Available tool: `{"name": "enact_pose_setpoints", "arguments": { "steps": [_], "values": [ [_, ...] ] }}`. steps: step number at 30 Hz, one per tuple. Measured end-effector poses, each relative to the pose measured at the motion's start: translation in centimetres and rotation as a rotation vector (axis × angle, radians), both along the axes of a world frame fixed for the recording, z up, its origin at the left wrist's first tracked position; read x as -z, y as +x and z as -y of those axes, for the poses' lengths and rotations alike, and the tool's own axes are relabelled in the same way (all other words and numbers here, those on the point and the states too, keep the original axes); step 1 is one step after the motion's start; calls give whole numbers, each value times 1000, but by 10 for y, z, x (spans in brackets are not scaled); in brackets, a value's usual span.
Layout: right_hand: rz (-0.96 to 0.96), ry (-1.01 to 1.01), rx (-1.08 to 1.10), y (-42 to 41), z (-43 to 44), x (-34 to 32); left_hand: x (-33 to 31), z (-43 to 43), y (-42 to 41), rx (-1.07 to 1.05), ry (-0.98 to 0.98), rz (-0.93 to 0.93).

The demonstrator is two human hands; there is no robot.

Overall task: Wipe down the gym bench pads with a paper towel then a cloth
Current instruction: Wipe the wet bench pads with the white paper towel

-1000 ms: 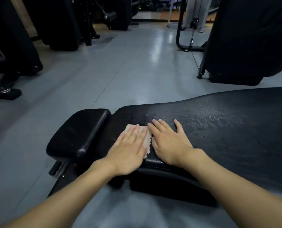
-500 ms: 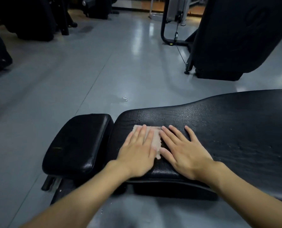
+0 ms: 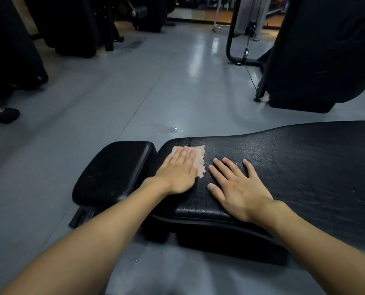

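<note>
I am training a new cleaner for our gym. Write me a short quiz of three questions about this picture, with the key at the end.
1. True or false: the right hand grips the paper towel.
2. Where does the paper towel lie? A. on the small pad; B. on the long pad; C. on the floor.
3. Fill in: the left hand presses the paper towel with ___ fingers.
Key: 1. False: it rests flat on the long pad, beside the paper towel. 2. B. 3. straight.
</note>
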State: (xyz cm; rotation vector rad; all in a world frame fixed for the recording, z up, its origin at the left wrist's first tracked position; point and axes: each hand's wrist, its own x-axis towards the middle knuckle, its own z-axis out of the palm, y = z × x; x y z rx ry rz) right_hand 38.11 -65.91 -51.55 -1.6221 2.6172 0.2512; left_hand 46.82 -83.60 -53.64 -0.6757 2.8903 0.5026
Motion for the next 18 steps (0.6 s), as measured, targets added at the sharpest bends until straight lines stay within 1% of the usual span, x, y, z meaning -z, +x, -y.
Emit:
{"name": "enact_pose_setpoints", "arguments": {
  "steps": [5,7,9,10,12,14,18],
  "values": [
    [-6,23,-2,2,-2,1,2,-44,79,34,-55,-24],
    [-39,38,-16,4,-2,-3,0,-56,103,31,-64,-4],
    [-94,39,-53,4,1,-8,-1,-65,115,39,-113,12],
    [-97,28,-64,3,4,-9,0,-68,117,43,-146,2],
    [-27,-3,-40,3,9,-8,3,-69,113,34,-178,-27],
    [24,17,-25,4,11,-3,6,-63,102,27,-186,-34],
    [7,19,-30,7,9,4,3,-32,65,-4,-100,7]
  ]
}}
